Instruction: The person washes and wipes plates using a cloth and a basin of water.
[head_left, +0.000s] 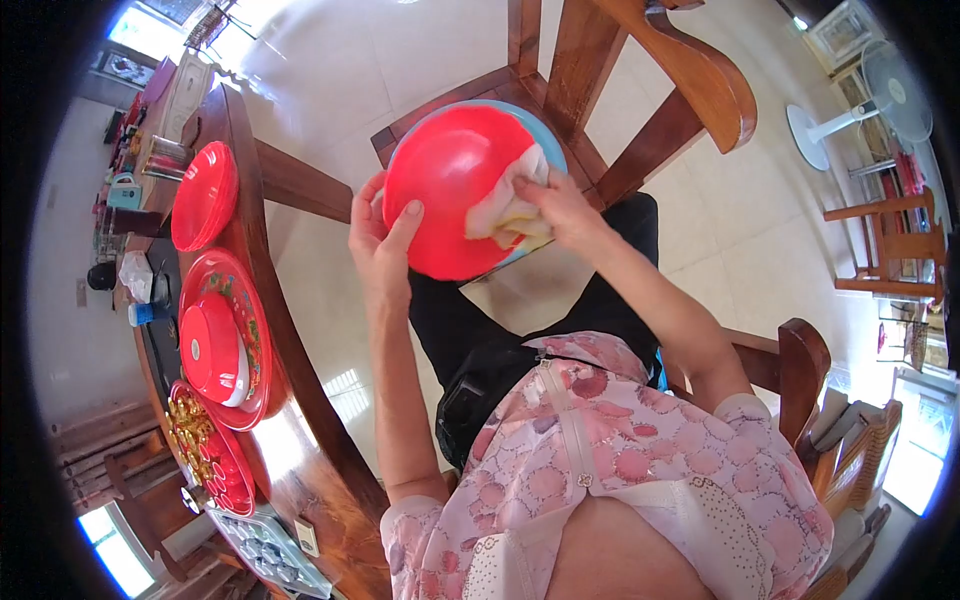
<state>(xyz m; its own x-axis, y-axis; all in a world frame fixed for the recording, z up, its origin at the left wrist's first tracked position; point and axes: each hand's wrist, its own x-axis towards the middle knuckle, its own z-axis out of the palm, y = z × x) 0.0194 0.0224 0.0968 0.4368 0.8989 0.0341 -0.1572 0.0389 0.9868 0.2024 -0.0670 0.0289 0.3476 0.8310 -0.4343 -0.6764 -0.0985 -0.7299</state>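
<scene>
A round red plastic plate (450, 170) is held tilted up in front of me. My left hand (385, 230) grips its left edge, with the thumb over the face and the other fingers behind. A white and yellowish cloth (508, 212) is bunched in my right hand (562, 205) and pressed against the plate's right side. Behind the plate, a light blue basin (548, 140) rests on a wooden chair (395, 134); the plate hides most of the basin.
To my left, a wooden table (310, 440) carries a stack of red plates (207, 195), a patterned red tray (256, 310) with red bowls (210, 345), a tray of gold-coloured items (190, 420) and a clear container (270, 550). A white fan (822, 130) stands at far right.
</scene>
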